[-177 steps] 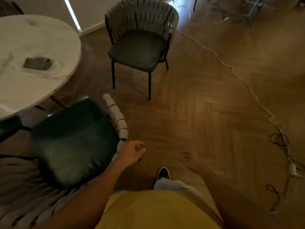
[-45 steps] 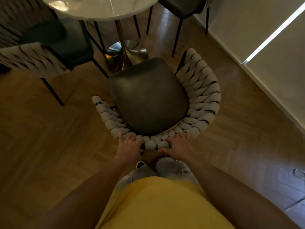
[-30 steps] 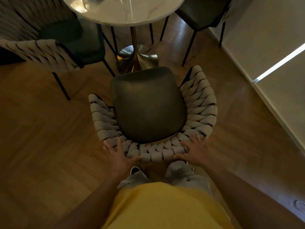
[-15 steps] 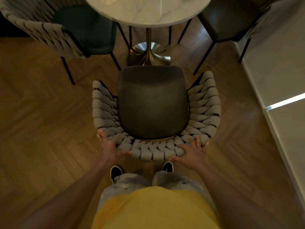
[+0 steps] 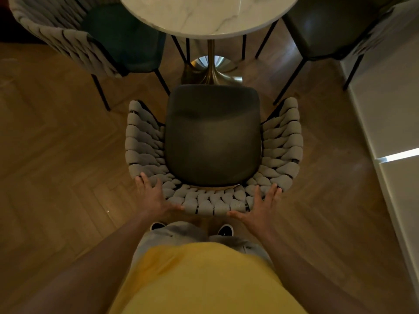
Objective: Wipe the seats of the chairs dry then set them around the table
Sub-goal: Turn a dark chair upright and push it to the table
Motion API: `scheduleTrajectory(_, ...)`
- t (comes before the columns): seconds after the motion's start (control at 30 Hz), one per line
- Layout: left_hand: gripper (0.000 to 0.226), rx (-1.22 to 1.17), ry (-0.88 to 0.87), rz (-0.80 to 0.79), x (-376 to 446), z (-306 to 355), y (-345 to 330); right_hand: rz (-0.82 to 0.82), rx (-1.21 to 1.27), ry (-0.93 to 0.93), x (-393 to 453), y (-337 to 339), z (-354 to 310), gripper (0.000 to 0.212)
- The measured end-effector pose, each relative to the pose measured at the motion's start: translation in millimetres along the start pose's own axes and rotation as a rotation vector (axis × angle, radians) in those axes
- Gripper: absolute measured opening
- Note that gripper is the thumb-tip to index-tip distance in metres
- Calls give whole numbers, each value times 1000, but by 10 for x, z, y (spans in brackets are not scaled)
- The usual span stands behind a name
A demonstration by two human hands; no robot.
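Between hands (image 5: 208, 203), chair (image 5: 213, 137) backrest, w/ palms flat

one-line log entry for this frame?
step: pushing chair to table | left hand: open on backrest | right hand: open on backrest

Six seconds ago I stand by the teal chair (image 5: 122, 35) with both fists loose in the air; now I face the table (image 5: 204, 17) with the grey chair (image 5: 213, 137) in front of me. My left hand (image 5: 154, 196) and right hand (image 5: 260, 207) no longer curl over its woven back: the fingers are spread flat against the outer corners. The chair now sits squarer to the table, its seat front nearer the gold base (image 5: 210, 69).
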State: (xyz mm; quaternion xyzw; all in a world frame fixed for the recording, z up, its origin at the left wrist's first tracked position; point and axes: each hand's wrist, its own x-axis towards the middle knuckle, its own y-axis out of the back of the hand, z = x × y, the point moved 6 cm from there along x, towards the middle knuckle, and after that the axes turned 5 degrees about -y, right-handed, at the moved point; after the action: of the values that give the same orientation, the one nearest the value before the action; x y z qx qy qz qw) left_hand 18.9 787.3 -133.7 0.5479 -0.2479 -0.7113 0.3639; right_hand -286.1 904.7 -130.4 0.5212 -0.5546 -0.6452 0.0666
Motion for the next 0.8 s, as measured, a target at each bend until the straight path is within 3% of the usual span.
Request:
scheduleTrajectory(0.4,133,-66,-6,12,213,46,159,-1,82,18,242,102,-151,140)
scheduleTrajectory(0.63,127,-85,-8,38,389,99,318,-11,88,26,386,216,-300,125)
scheduleTrajectory(0.8,127,-96,-5,29,572,90,410,8,85,19,546,272,-405,125)
